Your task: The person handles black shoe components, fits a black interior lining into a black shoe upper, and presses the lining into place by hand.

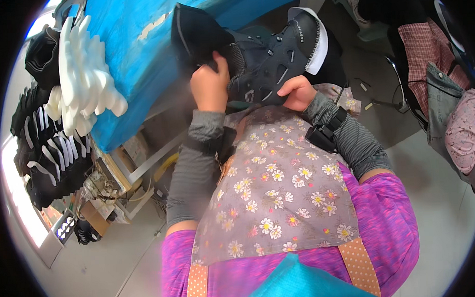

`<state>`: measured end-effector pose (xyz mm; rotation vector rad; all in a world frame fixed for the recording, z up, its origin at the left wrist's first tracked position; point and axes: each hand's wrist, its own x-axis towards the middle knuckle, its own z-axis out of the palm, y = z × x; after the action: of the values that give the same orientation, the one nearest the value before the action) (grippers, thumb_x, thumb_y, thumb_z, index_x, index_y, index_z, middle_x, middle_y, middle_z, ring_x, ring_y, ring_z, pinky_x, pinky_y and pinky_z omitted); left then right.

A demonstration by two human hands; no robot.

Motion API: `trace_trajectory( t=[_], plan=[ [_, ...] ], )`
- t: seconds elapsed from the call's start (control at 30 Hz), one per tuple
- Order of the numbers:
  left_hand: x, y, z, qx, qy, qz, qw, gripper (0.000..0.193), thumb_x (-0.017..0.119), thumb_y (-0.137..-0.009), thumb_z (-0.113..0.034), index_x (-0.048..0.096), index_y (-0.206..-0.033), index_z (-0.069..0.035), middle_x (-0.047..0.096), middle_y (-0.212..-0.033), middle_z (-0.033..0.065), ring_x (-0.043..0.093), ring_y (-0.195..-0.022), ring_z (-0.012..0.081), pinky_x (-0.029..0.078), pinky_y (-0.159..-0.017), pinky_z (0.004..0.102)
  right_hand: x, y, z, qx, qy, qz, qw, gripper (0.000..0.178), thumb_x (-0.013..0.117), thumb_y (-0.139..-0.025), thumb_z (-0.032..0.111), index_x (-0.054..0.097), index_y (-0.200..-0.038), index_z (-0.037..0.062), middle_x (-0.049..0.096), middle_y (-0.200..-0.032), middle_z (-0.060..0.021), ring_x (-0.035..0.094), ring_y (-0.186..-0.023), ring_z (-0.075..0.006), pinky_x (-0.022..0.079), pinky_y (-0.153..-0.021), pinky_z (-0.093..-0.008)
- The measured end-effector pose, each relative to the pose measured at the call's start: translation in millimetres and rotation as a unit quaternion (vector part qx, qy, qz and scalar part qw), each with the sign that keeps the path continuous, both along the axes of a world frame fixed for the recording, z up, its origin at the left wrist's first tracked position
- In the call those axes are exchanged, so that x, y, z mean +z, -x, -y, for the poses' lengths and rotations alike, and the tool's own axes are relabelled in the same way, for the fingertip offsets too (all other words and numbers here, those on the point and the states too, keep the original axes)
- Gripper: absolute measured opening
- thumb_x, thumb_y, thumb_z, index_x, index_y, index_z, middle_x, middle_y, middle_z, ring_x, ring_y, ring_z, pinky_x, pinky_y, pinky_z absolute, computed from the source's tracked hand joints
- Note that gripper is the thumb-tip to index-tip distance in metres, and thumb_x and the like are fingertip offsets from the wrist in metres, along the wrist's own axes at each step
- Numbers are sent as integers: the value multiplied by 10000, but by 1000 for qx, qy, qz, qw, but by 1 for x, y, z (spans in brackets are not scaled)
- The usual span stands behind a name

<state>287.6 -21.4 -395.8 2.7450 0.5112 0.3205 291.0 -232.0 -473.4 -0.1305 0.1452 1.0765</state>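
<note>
A dark shoe upper (270, 61) with a white-edged toe is held above the lap, just beside the blue table cover (116, 58). Its tall collar is gripped by the left hand (210, 87), though the fingers are partly hidden. The lower edge is apparently pinched between thumb and fingers by the right hand (298, 94). A floral apron (281, 189) is worn below. White moulded pieces (80, 70) are stacked at the table's left side.

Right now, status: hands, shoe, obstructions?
Left hand grips dark shoe at collar; right hand at near side. Toe points right. Blue-covered table beyond, nothing visibly blocking.
</note>
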Motion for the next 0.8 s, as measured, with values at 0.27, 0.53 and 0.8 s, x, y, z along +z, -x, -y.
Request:
trace_trajectory(
  t=[0.27,0.53,0.8],
  plan=[
    [-9,5,1,5,-49,-10,999,557,520,-915,-363,569,-533,40,555,-550,274,585,-521,440,493,-523,486,-7,-1,1,12,68,5,998,469,511,-706,-49,580,-1166,-114,623,-1197,-199,585,-1130,-304,416,-1030,-400],
    [-31,-7,-5,-56,-39,-106,992,478,452,-948,-344,621,-678,11,605,-653,248,609,-605,420,491,-565,494,-35,0,4,19,88,30,996,472,494,-698,-52,585,-1155,-125,637,-1166,-207,605,-1110,-316,445,-1011,-415],
    [-31,-13,-4,-61,-47,-114,991,524,451,-941,-374,638,-620,-5,616,-648,247,626,-614,419,510,-589,491,-30,-5,1,27,75,12,997,517,488,-685,-49,565,-1193,-110,617,-1198,-214,583,-1140,-329,434,-1024,-419]
  ],
)
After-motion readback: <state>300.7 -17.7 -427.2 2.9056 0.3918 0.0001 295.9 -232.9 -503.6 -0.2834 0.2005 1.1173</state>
